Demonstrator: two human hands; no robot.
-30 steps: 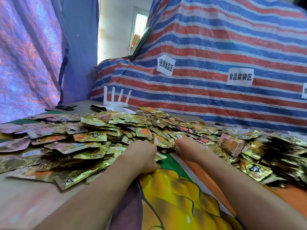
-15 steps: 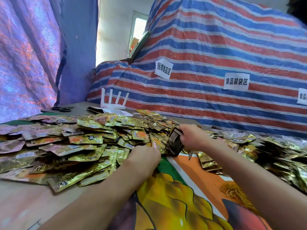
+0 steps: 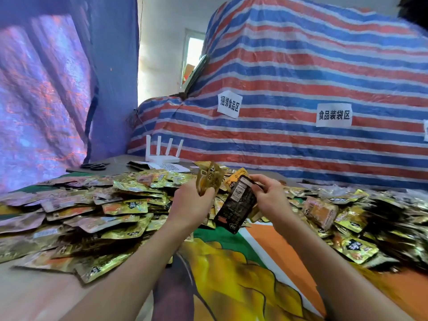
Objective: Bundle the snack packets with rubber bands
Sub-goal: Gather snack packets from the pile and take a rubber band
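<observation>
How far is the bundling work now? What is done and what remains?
Done: nothing shows clearly as banded. In hand: the left hand grips gold packets; the right hand holds a dark packet. Left: banding these, then the big loose pile.

Ahead of me: red-white-blue striped tarp (image 3: 301, 66) draped over something bulky. Two white paper signs with Chinese characters are stuck on it, the left sign (image 3: 229, 104) and the right sign (image 3: 334, 115). A purple tarp (image 3: 46, 89) hangs at my left. A white four-antenna router (image 3: 163, 151) stands at the far table edge, with a printed QR sheet (image 3: 171, 167) just in front and black scissors (image 3: 96, 166) to the left. A yellow-orange-green printed cloth (image 3: 231, 274) is spread below me.
</observation>
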